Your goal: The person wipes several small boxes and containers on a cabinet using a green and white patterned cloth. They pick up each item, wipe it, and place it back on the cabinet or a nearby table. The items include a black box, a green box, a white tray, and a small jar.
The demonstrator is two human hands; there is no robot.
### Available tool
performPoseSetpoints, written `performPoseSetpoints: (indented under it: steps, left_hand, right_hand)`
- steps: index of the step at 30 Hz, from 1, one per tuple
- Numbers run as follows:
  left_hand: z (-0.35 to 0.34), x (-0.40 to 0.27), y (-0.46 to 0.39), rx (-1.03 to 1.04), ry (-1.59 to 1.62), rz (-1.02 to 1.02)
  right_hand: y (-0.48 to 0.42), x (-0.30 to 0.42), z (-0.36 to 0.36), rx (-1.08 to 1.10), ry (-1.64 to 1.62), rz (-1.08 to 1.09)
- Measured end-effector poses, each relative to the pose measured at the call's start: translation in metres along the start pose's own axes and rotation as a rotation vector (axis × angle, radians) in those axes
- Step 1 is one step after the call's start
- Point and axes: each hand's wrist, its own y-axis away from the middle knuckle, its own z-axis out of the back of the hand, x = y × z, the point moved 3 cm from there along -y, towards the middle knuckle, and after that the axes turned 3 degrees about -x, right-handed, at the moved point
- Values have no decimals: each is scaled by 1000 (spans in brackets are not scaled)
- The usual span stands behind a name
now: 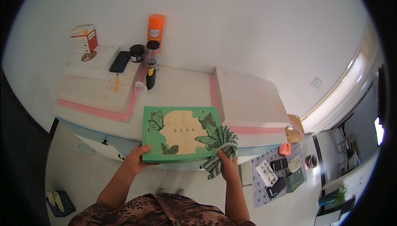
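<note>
A flat green box (183, 133) printed with butterflies is held level over the front edge of a white cabinet top (183, 83). My left hand (138, 157) grips the box's near left corner, thumb on top and fingers beneath. At the right side, my right hand (228, 164) pinches a green and white striped cloth (229, 142), which is bunched against the box's right edge and hangs below it. How far the right fingers also hold the box is hidden by the cloth.
White boxes (248, 98) lie on both sides of the cabinet top. An orange-capped can (156, 27), a black jar (137, 53) and a dark phone (120, 61) are at the back left. Several items lie on a patterned mat (259, 195) on the floor, right.
</note>
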Motion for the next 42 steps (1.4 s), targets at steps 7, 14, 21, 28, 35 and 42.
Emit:
performPoseSetpoints:
  steps: [7, 14, 21, 28, 35, 42]
  left_hand:
    - [-9, 12, 7, 211, 11, -158]
    - [-24, 13, 35, 228, -7, -106]
    - [-29, 53, 29, 331, -177, 92]
    - [-73, 98, 15, 359, -441, 263]
    - [-108, 147, 7, 490, -460, 352]
    - [-143, 174, 1, 571, -459, 481]
  right_hand:
    - [40, 14, 18, -159, 134, 221]
    - [80, 42, 17, -300, 145, 251]
    - [122, 78, 14, -585, 1617, 598]
    - [127, 46, -35, 84, 1445, 496]
    - [122, 67, 85, -206, 1451, 561]
    - [114, 72, 114, -263, 1569, 496]
